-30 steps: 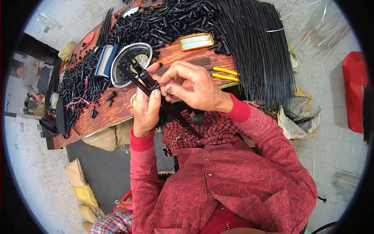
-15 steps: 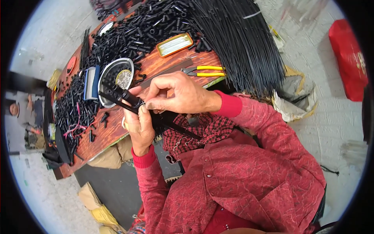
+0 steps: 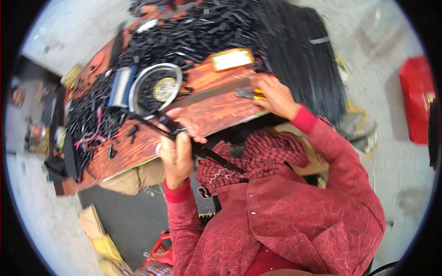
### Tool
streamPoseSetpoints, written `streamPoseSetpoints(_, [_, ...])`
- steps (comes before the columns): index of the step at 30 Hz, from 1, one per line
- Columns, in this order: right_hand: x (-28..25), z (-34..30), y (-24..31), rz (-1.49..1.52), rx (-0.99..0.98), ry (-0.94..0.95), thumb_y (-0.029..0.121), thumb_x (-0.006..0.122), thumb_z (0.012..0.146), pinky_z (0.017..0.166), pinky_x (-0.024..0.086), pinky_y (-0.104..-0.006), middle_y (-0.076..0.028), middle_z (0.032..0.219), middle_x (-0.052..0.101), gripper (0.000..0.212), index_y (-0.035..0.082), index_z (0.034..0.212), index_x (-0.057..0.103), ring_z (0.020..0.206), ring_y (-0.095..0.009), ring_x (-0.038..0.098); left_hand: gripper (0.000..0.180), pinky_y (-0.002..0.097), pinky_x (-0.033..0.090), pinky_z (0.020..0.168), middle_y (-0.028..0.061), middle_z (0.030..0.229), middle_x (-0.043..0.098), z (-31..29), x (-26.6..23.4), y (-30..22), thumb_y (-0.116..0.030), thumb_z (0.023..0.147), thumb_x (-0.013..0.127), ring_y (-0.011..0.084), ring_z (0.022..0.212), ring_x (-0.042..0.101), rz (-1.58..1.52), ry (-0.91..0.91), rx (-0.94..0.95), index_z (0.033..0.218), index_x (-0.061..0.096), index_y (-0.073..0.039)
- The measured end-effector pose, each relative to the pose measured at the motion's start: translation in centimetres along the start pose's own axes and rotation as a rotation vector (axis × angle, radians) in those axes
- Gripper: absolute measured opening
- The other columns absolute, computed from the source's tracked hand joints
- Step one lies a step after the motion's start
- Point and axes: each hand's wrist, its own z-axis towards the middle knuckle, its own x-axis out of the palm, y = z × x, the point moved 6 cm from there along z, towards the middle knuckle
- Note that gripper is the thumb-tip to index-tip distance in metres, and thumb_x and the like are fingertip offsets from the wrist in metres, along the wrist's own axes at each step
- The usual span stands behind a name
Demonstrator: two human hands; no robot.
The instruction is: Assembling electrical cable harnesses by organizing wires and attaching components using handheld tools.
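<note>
My left hand (image 3: 176,154) is closed around a black plastic piece (image 3: 169,123) with long black strips running from it, one crossing toward my lap. A thin bright wire seems to stick out at my left fingertips; blur hides how it is fixed. Over at the right part of the table, my right hand (image 3: 277,100) has its fingers wrapped on the yellow handles of the pliers (image 3: 244,93). Their dark jaws point left, close to the tabletop, and most of the handles are hidden under the hand.
Black plastic pieces (image 3: 198,34) are heaped across the wooden table (image 3: 202,110). A metal bowl (image 3: 178,73) holds a round tin (image 3: 164,89). Beside it is a blue-and-white box (image 3: 122,86). An orange-rimmed tray (image 3: 232,60) lies behind the pliers, near a bundle of black strips (image 3: 299,60).
My right hand has left the piece in my left hand and moved right onto the pliers. The left hand keeps its hold. The whole view has shifted a little.
</note>
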Motion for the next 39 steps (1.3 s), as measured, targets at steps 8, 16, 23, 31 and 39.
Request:
streamPoseSetpoints(8, [-0.7, -1.8, 1.3, -0.115, -0.097, 0.079, 0.020, 0.072, 0.081, 0.072, 0.051, -0.0407, -0.010, 0.100, 0.057, 0.026, 0.007, 0.100, 0.058, 0.091, -0.031, 0.057, 0.044, 0.0290, 0.054, 0.068, 0.0060, 0.092, 0.053, 0.2, 2.1, -0.4, -0.005, 0.100, 0.042, 0.0127, 0.080, 0.056, 0.089, 0.065, 0.007, 0.142, 0.034, 0.003])
streamPoseSetpoints(16, [-1.2, -2.2, 1.8, -0.102, -0.048, 0.088, 0.013, 0.071, 0.081, 0.071, 0.050, -0.0415, -0.011, 0.101, 0.056, 0.023, 0.004, 0.095, 0.056, 0.091, -0.032, 0.055, 0.046, 0.0281, 0.052, 0.066, 0.0046, 0.093, 0.052, -0.5, 1.7, -0.8, -0.011, 0.101, 0.046, 0.0122, 0.077, 0.054, 0.087, 0.015, 0.023, 0.142, 0.033, 0.003])
streamPoseSetpoints(23, [-0.3, -2.2, -2.0, 0.055, 0.128, 0.123, 0.022, 0.065, 0.088, 0.063, 0.048, -0.0367, -0.010, 0.087, 0.060, 0.021, 0.003, 0.094, 0.056, 0.076, -0.027, 0.059, 0.047, 0.0279, 0.051, 0.066, 0.0039, 0.091, 0.051, 0.1, 2.7, -0.5, -0.012, 0.102, 0.045, 0.0119, 0.076, 0.054, 0.119, 0.030, -0.013, 0.145, 0.031, 0.000])
streamPoseSetpoints(31, [-6.6, 0.4, 7.0, 1.256, 0.366, 0.579, 0.043, 0.053, 0.099, 0.063, 0.050, -0.0247, -0.005, 0.087, 0.064, 0.042, 0.002, 0.097, 0.062, 0.068, -0.010, 0.062, 0.050, 0.0265, 0.052, 0.066, 0.0040, 0.089, 0.056, 0.7, 3.8, -0.3, -0.012, 0.101, 0.047, 0.0107, 0.074, 0.056, 0.039, 0.050, 0.015, 0.146, 0.030, 0.002])
streamPoseSetpoints(39, [-12.3, 3.8, 10.4, 0.426, -0.175, 0.551, 0.023, 0.062, 0.093, 0.068, 0.050, -0.0393, -0.014, 0.078, 0.063, 0.022, 0.002, 0.087, 0.062, 0.076, -0.033, 0.063, 0.025, 0.0284, 0.053, 0.067, 0.0059, 0.086, 0.057, 0.4, 4.4, 0.7, -0.010, 0.101, 0.049, 0.0116, 0.075, 0.056, 0.068, 0.094, -0.014, 0.123, 0.046, 0.001])
